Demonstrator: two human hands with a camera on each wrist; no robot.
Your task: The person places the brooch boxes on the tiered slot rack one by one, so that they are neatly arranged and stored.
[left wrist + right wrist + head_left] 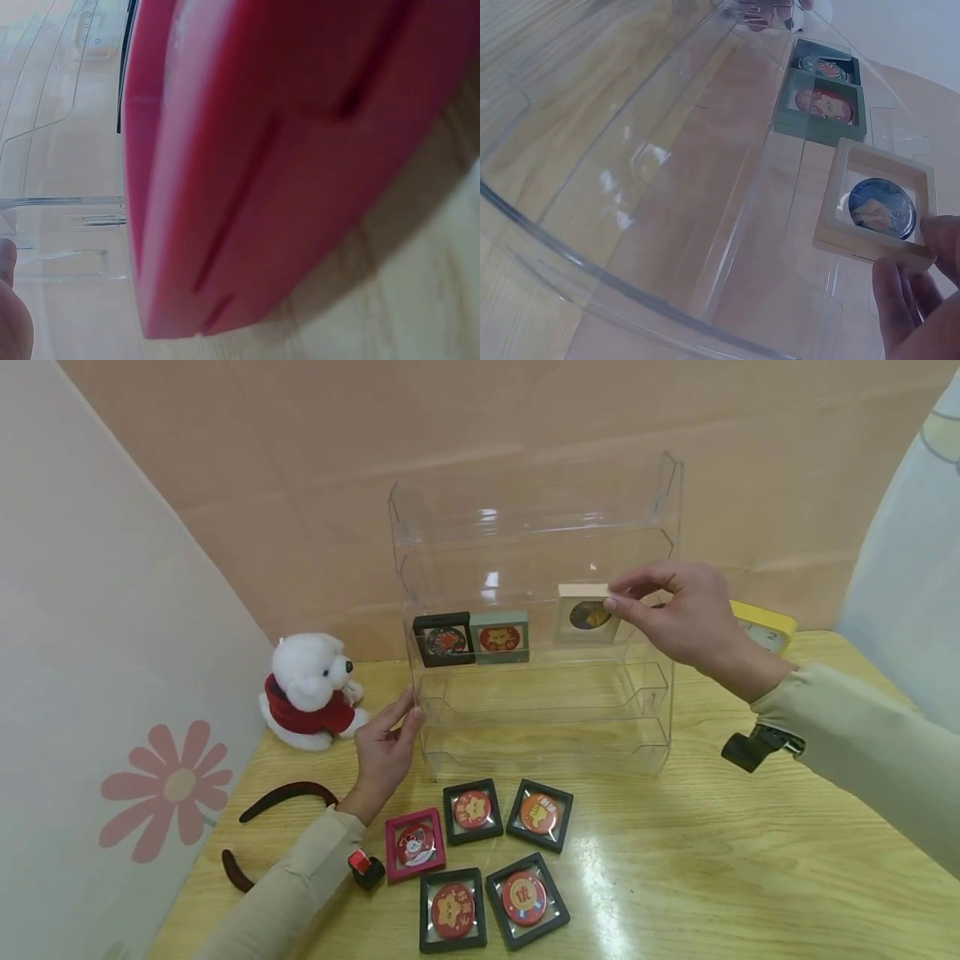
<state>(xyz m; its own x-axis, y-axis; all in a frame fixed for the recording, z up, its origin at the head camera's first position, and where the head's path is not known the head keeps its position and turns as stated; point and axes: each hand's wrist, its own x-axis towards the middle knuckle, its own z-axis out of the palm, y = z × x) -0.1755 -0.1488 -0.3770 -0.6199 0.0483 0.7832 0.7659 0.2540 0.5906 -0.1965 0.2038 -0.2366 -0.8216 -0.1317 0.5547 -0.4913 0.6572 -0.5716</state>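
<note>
A clear acrylic display rack (547,727) with several tiers stands on the table. My right hand (678,614) pinches the right edge of a cream-framed badge case (567,631) between thumb and fingers, at the middle tier; the round badge inside looks dark blue and gold in the right wrist view. To its left on that tier sit a black badge case (420,635) and a green badge case (522,647), side by side. My left hand (386,756) holds the rack's left side panel low down. A pink badge case (247,187) fills most of the left wrist view.
Several badge cases lie in front of the rack, among them a black one (472,810). A white plush dog (309,672) in red sits left of the rack. A dark curved band (288,793) lies near my left forearm. Behind my right hand stands a yellow clock (765,618).
</note>
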